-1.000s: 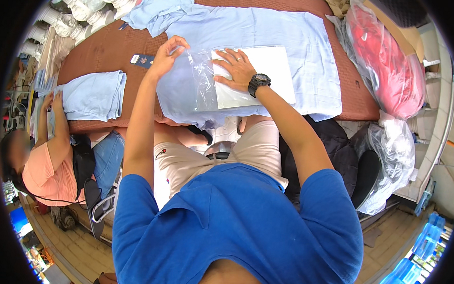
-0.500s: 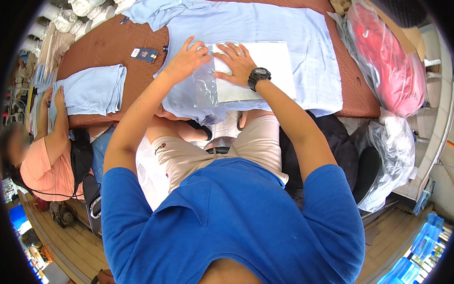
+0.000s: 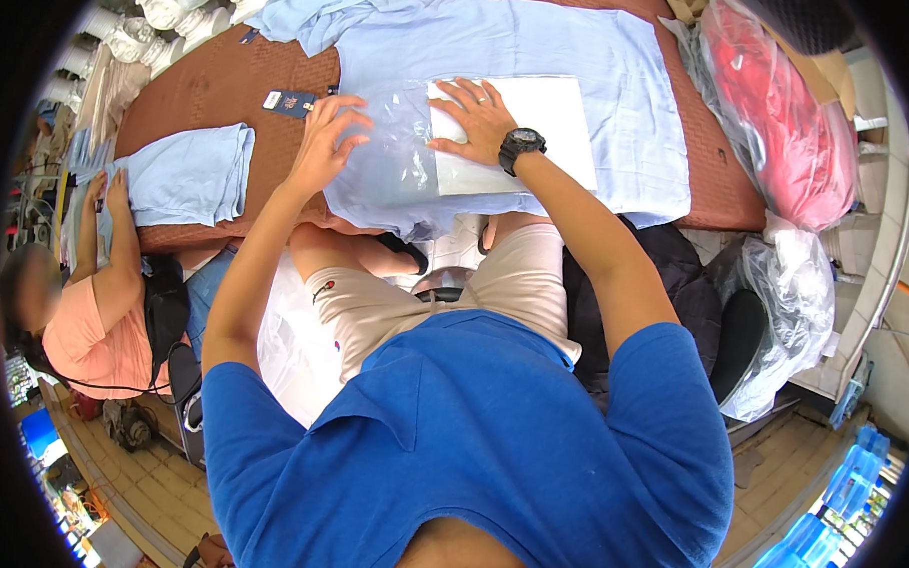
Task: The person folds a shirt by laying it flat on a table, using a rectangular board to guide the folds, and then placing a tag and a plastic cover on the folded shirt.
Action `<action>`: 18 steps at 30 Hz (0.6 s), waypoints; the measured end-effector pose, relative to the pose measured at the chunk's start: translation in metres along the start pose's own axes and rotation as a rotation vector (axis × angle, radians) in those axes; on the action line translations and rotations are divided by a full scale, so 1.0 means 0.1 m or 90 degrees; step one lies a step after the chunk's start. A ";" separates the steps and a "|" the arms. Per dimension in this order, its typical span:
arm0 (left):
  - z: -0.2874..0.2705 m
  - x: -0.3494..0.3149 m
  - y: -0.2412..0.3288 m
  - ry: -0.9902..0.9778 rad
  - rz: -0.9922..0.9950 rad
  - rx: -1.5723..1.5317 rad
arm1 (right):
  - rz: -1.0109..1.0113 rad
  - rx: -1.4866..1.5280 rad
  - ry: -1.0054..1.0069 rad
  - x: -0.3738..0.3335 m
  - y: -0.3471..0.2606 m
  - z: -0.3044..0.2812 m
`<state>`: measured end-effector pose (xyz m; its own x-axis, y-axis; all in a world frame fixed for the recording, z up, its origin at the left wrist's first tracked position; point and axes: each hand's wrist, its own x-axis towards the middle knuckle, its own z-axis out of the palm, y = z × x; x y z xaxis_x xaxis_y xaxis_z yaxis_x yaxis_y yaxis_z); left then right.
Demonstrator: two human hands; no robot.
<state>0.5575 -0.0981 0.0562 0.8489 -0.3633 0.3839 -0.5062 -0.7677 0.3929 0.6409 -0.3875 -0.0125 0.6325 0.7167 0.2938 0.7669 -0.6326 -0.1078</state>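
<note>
A light blue garment (image 3: 635,140) lies spread out on the brown-covered table in front of me. On top of it is a white rectangular sheet (image 3: 564,148), with clear plastic film (image 3: 404,147) reaching left from its edge. My right hand (image 3: 470,119), a black watch at the wrist, presses flat on the sheet with fingers spread. Over the garment's left edge hovers my left hand (image 3: 326,144), fingers loosely curved and apart, nothing visible in them. Dark blue and white tags (image 3: 289,103) lie just left of it on the table.
To the left, a co-worker's hands (image 3: 107,190) rest by a folded light blue garment (image 3: 193,170). More blue cloth (image 3: 314,14) lies at the back left. Red items in clear plastic (image 3: 780,125) stand at the right. A black padded item (image 3: 639,290) sits below the table's edge.
My left hand has moved left, away from the sheet's left edge, and its fingers have curled more. My right hand stays flat on the sheet. The plastic film now shows more fully.
</note>
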 end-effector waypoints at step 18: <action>0.20 0.16 0.47 -0.089 0.257 0.146 | -0.002 0.013 0.009 0.01 0.01 0.04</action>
<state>0.5510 -0.1507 0.0638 0.6119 -0.7116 0.3453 -0.7663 -0.6415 0.0358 0.6421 -0.3864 -0.0160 0.6289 0.7140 0.3077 0.7707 -0.6246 -0.1259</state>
